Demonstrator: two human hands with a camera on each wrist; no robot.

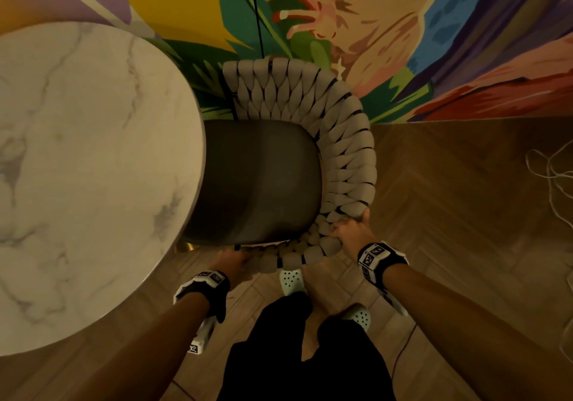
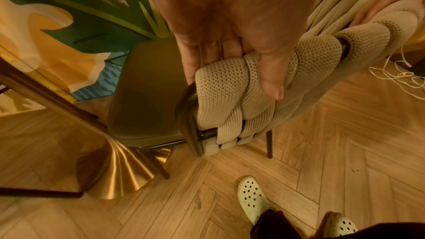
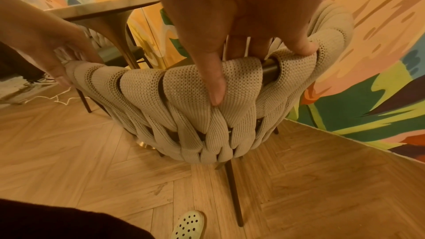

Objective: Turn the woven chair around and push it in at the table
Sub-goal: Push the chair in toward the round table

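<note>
The woven chair (image 1: 341, 158) has a curved beige knitted back and a dark seat (image 1: 260, 180), whose left edge lies under the rim of the round marble table (image 1: 93, 168). My left hand (image 1: 232, 259) grips the near end of the chair's back rail, fingers curled over the weave (image 2: 220, 83). My right hand (image 1: 350, 230) grips the top rail a little further round, thumb down the outside of the weave (image 3: 207, 86). Both hands sit on the side of the chair nearest me.
A painted mural wall (image 1: 403, 28) stands just behind the chair. The table's gold pedestal base (image 2: 119, 170) is beside the chair legs. A loose white cord (image 1: 548, 177) lies on the herringbone floor at right. My feet in pale clogs (image 1: 291, 279) stand close behind the chair.
</note>
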